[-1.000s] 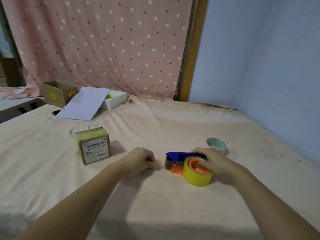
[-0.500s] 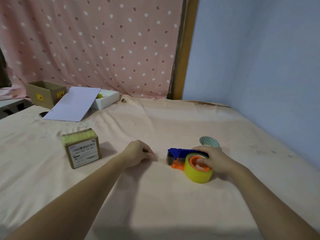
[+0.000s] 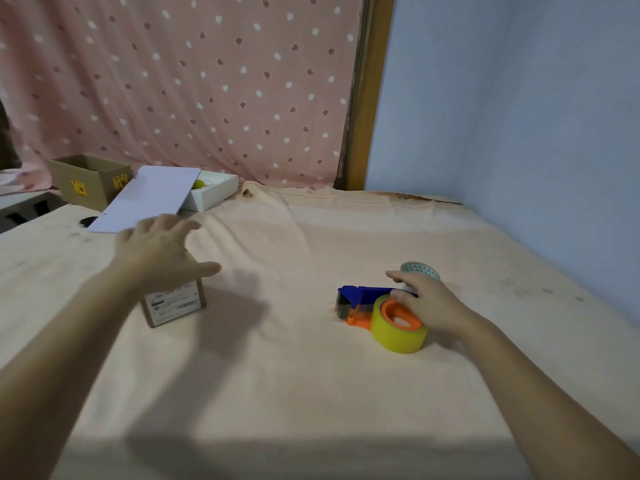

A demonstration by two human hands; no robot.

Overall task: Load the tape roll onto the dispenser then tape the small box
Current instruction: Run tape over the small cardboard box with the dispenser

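Two hands are busy. Nearest, the right hand [image 3: 427,303] rests on the blue and orange plastic tape dispenser [image 3: 360,304], yellow tape roll [image 3: 398,332] already on it. Farther off, the left hand [image 3: 159,249] has left the dispenser and now hovers, fingers spread, over the small brown cardboard box [image 3: 173,303]. Taping comes next.

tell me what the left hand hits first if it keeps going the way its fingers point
Probably the white sheet leaning on the white box. The left hand is spread above the small box, fingers pointing up-table; depth is unclear.
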